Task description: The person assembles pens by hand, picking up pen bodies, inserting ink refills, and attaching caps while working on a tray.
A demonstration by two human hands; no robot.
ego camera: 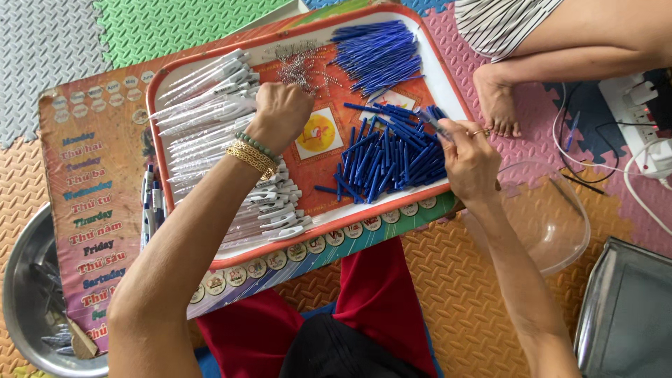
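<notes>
1. Foam floor mats (pixel 455 280), in orange, pink, green and grey, carry a low worktop (pixel 91 140) covered with a printed sheet; on it sits a red-rimmed tray (pixel 448 77).
2. Tray contents: white pen barrels (pixel 210 119) at left of frame, small metal springs (pixel 301 66) at upper centre, blue refills (pixel 378 52) at upper right, blue pen parts (pixel 385 157) at centre right.
3. Left hand (pixel 280 115): closed into a fist, knuckles up, over the barrels beside the springs; what it grips is hidden. Beaded and gold bracelets on the wrist.
4. Right hand (pixel 469 154): fingers pinch a pen piece (pixel 432 122) at the tray's right edge, wrist bent inward.
5. Judgement: keep the pinch near the piece's end and the sorted piles unmixed.
6. Another person's foot (pixel 497 105) rests at upper right, clear of the tray.
</notes>
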